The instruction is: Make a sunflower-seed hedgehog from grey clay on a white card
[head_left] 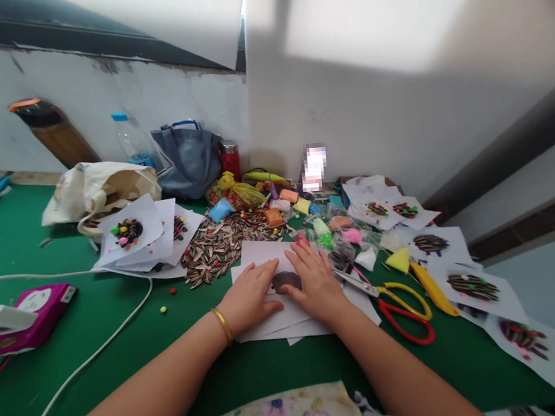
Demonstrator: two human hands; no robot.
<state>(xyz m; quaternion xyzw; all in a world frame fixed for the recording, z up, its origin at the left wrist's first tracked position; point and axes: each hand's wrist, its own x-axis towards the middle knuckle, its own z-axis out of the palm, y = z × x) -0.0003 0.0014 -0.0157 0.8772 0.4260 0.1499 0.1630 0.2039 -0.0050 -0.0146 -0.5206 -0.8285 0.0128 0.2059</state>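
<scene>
Clay (286,280) between left and right fingers (306,260)

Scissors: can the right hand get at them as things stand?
Probably yes: the scissors lie close beside the right hand, with nothing seen blocking that side. It would likely first leave the dark piece.

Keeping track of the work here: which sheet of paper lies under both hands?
The topmost white sheet of the middle stack, bearing the dark grey lump between the left hand and right hand; the decorated sheets lie off to either side.
</scene>
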